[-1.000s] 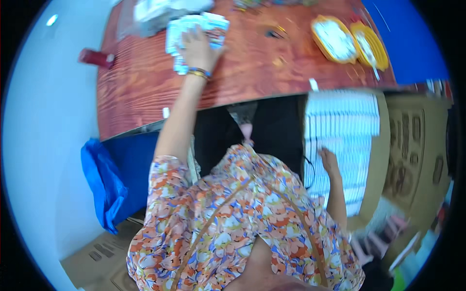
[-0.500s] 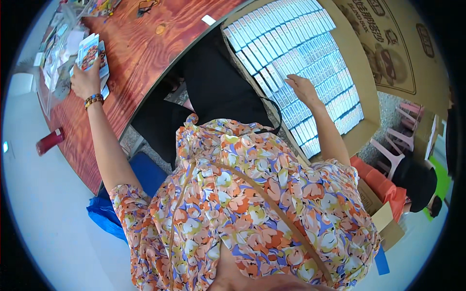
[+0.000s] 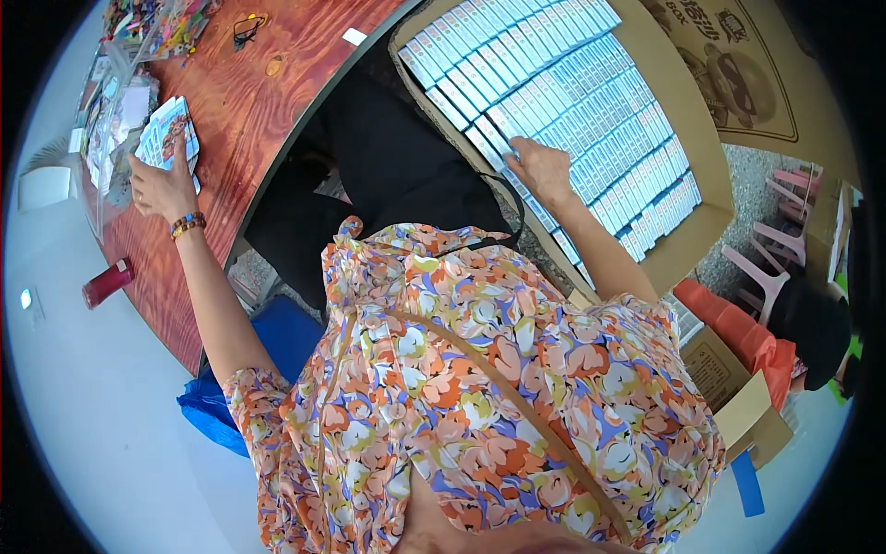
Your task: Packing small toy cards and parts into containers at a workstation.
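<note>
On the table at the left, my left hand (image 3: pixel 166 192) wears a beaded bracelet. It closes around the lower end of a small stack of flat printed cards (image 3: pixel 168 129), with its thumb on top. To the right, my right hand (image 3: pixel 544 173) rests on rows of small white and blue boxes (image 3: pixel 591 92). Its fingers bend down near the left side of the rows, slightly apart, and no box shows lifted in them. These boxes stand tightly packed in a large open cardboard carton (image 3: pixel 706 198). Beside the fingers, a dark gap shows along one row.
Clear plastic bags (image 3: pixel 111 138) and colourful small pieces (image 3: pixel 175 28) lie on the red wood-patterned table (image 3: pixel 277 111). A dark red cylinder (image 3: pixel 108 283) is at its left edge. Pink stools (image 3: pixel 771 258) and a smaller open carton (image 3: pixel 715 369) stand to the right.
My right hand has moved left across the boxes, its fingers now bent down. A box that lay tilted by its fingers no longer sticks out. My left hand stays at the cards.
</note>
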The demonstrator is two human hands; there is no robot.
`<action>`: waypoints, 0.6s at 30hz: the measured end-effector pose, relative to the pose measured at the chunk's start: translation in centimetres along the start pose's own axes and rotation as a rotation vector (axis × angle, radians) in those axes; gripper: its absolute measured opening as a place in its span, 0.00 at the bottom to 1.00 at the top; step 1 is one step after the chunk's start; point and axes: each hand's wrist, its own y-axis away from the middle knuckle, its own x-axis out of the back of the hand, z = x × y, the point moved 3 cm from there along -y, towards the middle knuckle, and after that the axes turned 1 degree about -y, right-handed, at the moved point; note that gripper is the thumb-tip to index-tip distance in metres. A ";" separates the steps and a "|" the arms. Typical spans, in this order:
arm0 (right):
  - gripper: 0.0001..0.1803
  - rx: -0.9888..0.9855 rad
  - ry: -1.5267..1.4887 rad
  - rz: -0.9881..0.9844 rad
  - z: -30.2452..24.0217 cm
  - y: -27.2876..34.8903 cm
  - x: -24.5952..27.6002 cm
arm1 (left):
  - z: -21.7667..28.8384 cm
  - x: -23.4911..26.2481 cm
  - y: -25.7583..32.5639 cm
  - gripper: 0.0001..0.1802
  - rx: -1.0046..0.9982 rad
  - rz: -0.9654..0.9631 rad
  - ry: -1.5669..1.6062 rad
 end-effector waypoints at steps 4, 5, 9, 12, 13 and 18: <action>0.12 0.014 0.048 -0.110 -0.3 -0.1 -0.3 | 2.7 2.9 1.3 0.53 -0.121 0.049 0.165; 0.13 -0.015 0.049 -0.219 -0.4 -0.3 -0.3 | 3.5 3.5 1.6 0.51 -0.166 0.057 0.250; 0.13 -0.119 0.067 -0.276 -0.8 -0.9 0.9 | 8.0 6.7 3.4 0.46 -0.255 0.098 0.404; 0.16 -0.148 0.073 -0.258 -1.0 -1.1 4.0 | 14.1 9.9 6.5 0.39 -0.495 -0.059 0.648; 0.16 -0.146 0.070 -0.254 -1.0 -1.6 5.7 | 16.3 11.6 8.1 0.38 -0.566 -0.176 0.743; 0.15 -0.322 -1.179 -0.540 -2.3 -4.8 12.0 | 24.7 18.4 14.7 0.41 -0.937 -0.437 0.915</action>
